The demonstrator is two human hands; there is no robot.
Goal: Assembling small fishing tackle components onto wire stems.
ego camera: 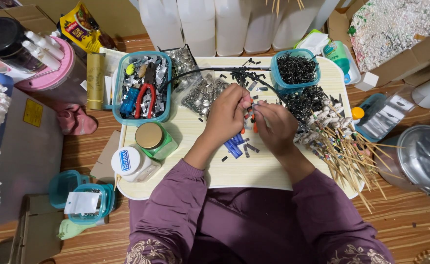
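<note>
Right at the middle of the cream desk (pixel 273 176), both hands meet over a small orange-handled tool (pixel 250 122), whose long axis runs roughly up and down in the view, handles toward the person. The left hand (pixel 225 115) curls closed around its upper part, fingers bent inward; the right hand (pixel 273 124) is also closed, pinching at the same spot, though what lies between its fingertips is too small to tell. Both forearms in purple sleeves angle inward from the lower edge. Just below the hands lie some blue tubes (pixel 233 146), slanted. A teal tub (pixel 141 88) to the left holds silver bits, blue pieces and red-handled pliers (pixel 144 100). A smaller teal tub (pixel 295 71) at the upper right holds black metal bits. Wooden sticks (pixel 347 151) fan out to the right, tips pointing away.
</note>
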